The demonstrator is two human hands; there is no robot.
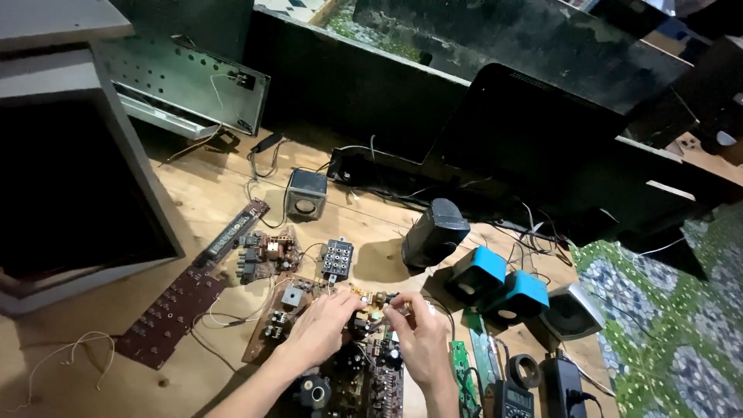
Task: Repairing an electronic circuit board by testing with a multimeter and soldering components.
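A brown circuit board (272, 319) crowded with parts lies on the wooden table (201, 193) near the front edge. My left hand (323, 325) rests on top of it, fingertips pinched on small components near the board's far edge. My right hand (422, 333) comes in from the right, its fingers closed on a small part of the same board right beside the left fingertips. What exactly each fingertip pinches is too small to tell. A darker board section with black round capacitors (371, 379) lies under my wrists.
A long brown board (186, 298), a smaller board (267, 254) and a connector block (337, 258) lie to the left. Small speakers: grey cube (306, 193), black (435, 232), two blue-topped (499, 282), silver (573, 311). A multimeter (511, 399), black adapter (563, 383) and open cabinet (70, 155) are nearby.
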